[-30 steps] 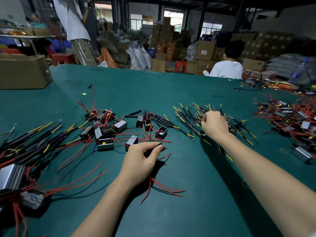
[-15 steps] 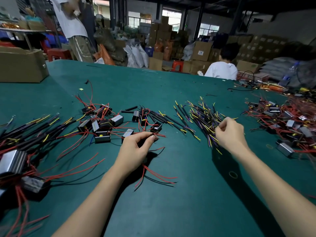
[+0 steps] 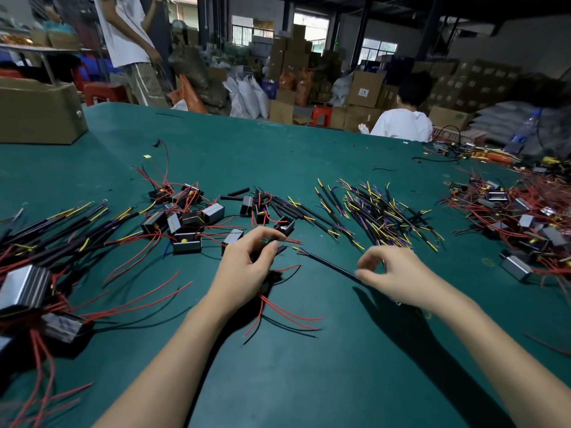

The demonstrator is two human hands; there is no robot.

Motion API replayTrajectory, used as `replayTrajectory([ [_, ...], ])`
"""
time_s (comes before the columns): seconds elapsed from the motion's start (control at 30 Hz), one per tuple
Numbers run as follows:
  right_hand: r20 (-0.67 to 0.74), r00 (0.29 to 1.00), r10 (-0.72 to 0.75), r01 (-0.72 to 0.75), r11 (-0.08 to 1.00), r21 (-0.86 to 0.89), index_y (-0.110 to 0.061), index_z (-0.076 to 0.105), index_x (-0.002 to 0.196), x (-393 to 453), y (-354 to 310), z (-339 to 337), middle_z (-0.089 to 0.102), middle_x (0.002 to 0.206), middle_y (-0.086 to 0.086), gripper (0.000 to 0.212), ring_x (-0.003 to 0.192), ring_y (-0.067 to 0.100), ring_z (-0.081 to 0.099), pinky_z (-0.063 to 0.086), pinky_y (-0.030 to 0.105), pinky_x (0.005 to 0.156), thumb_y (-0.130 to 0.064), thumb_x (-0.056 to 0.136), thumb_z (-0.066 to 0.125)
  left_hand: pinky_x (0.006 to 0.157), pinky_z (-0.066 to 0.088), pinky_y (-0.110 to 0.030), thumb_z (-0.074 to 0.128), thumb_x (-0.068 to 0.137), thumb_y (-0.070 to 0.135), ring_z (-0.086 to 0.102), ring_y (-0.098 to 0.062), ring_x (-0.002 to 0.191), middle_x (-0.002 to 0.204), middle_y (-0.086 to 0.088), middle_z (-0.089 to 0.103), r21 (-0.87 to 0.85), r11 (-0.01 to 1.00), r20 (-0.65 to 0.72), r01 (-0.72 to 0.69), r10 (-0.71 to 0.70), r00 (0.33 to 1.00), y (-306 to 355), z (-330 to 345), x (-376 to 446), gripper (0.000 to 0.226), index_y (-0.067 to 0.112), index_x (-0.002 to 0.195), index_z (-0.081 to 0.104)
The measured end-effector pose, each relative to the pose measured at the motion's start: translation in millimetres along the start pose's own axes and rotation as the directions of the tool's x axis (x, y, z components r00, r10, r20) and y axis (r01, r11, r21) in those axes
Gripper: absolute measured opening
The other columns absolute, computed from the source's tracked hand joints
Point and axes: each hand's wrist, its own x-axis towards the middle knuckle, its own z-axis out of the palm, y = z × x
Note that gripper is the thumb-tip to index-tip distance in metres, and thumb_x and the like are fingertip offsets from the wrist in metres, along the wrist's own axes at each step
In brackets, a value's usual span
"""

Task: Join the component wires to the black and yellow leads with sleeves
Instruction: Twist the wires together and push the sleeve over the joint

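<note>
My left hand (image 3: 247,267) grips a small black component, mostly hidden under the palm; its red and black wires (image 3: 287,316) trail toward me on the green table (image 3: 309,381). My right hand (image 3: 392,273) pinches one black sleeved lead (image 3: 324,263) whose yellow and blue tips point left toward the left hand, a short gap away. A pile of loose black and yellow leads (image 3: 377,211) lies just beyond the right hand. Small grey and black components (image 3: 185,223) with red wires sit beyond the left hand.
Joined units with long leads (image 3: 46,242) crowd the left edge. More components with red wires (image 3: 525,217) fill the right side. A cardboard box (image 3: 37,112) stands far left. One person stands and another sits past the table's far edge.
My right hand left the lead pile and came toward me with a single lead pinched, its tips now near the left hand. The left hand kept its hold on the component.
</note>
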Motion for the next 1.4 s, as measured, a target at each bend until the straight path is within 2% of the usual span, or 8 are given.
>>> replayTrajectory([
  [0.1, -0.09, 0.995, -0.035, 0.042, 0.996, 0.08, -0.022, 0.071, 0.087, 21, -21, 9, 0.067, 0.086, -0.01, 0.01, 0.086, 0.009, 0.059, 0.043, 0.025, 0.079, -0.029, 0.086, 0.064, 0.056, 0.033, -0.028, 0.055, 0.094, 0.017, 0.043, -0.026, 0.057, 0.063, -0.016, 0.053, 0.023, 1.0, -0.002, 0.014, -0.014, 1.0, 1, 0, -1, 0.017, 0.03, 0.092, 0.066],
  [0.23, -0.072, 0.997, -0.011, 0.022, 0.989, 0.146, -0.024, 0.072, 0.086, 48, -51, 35, 0.068, 0.085, -0.007, 0.009, 0.091, 0.015, 0.063, 0.049, 0.033, 0.088, -0.03, 0.085, 0.066, 0.061, 0.038, -0.006, 0.057, 0.094, 0.014, 0.055, 0.01, 0.061, 0.072, 0.018, 0.067, 0.02, 1.0, -0.012, 0.011, -0.011, 1.0, 5, -1, -1, 0.016, 0.021, 0.087, 0.069],
  [0.43, -0.119, 0.993, -0.007, 0.035, 0.972, 0.234, -0.03, 0.068, 0.075, 58, -62, 54, 0.068, 0.081, -0.01, 0.008, 0.083, 0.012, 0.061, 0.051, 0.033, 0.082, -0.026, 0.082, 0.069, 0.074, 0.047, -0.012, 0.058, 0.093, 0.016, 0.064, 0.007, 0.081, 0.086, 0.015, 0.072, 0.012, 1.0, -0.012, 0.016, -0.016, 1.0, 4, 0, 0, 0.015, 0.022, 0.089, 0.072],
  [0.63, -0.2, 0.962, -0.185, 0.257, 0.86, 0.441, -0.026, 0.067, 0.072, 35, -68, 54, 0.067, 0.07, -0.009, 0.013, 0.057, 0.004, 0.052, 0.045, 0.024, 0.062, -0.016, 0.08, 0.071, 0.089, 0.05, -0.023, 0.058, 0.094, 0.021, 0.065, 0.003, 0.095, 0.095, 0.015, 0.073, 0.006, 1.0, -0.018, 0.027, -0.027, 0.999, 2, 1, 0, 0.017, 0.023, 0.096, 0.074],
  [0.73, -0.196, 0.964, -0.18, 0.263, 0.75, 0.607, -0.021, 0.066, 0.074, 25, -73, 53, 0.068, 0.072, -0.005, 0.014, 0.066, 0.015, 0.059, 0.047, 0.029, 0.067, -0.011, 0.082, 0.07, 0.078, 0.049, -0.02, 0.058, 0.094, 0.02, 0.064, 0.004, 0.083, 0.084, 0.018, 0.072, 0.015, 1.0, 0.005, 0.006, -0.006, 1.0, 2, 1, 1, 0.016, 0.021, 0.093, 0.074],
  [0.87, -0.18, 0.972, -0.149, 0.234, 0.659, 0.715, -0.016, 0.064, 0.076, 17, -78, 55, 0.064, 0.069, -0.006, 0.013, 0.061, 0.004, 0.054, 0.043, 0.022, 0.063, -0.008, 0.086, 0.066, 0.054, 0.033, -0.007, 0.056, 0.095, 0.018, 0.048, 0.01, 0.054, 0.056, 0.025, 0.057, 0.052, 0.998, 0.029, -0.016, 0.015, 0.999, 4, 0, -1, 0.019, 0.024, 0.081, 0.068],
  [1.27, -0.162, 0.985, 0.065, 0.114, 0.463, 0.879, -0.002, 0.057, 0.08, 17, -81, 56, 0.068, 0.064, 0.002, 0.009, 0.043, 0.009, 0.049, 0.036, 0.012, 0.042, -0.001, 0.089, 0.057, 0.052, 0.031, -0.03, 0.049, 0.098, 0.023, 0.036, -0.011, 0.052, 0.058, 0.007, 0.042, 0.016, 0.999, 0.055, 0.044, -0.045, 0.997, -1, 1, -1, 0.022, 0.021, 0.083, 0.065],
  [1.4, -0.128, 0.988, 0.085, 0.073, 0.478, 0.875, -0.005, 0.057, 0.083, 17, -82, 58, 0.069, 0.066, 0.001, 0.008, 0.045, 0.009, 0.047, 0.034, 0.012, 0.042, -0.004, 0.091, 0.056, 0.049, 0.03, -0.025, 0.047, 0.099, 0.023, 0.034, -0.011, 0.051, 0.054, 0.012, 0.039, -0.06, 0.995, 0.032, 0.078, -0.076, 0.997, 0, 3, -1, 0.024, 0.024, 0.08, 0.062],
])
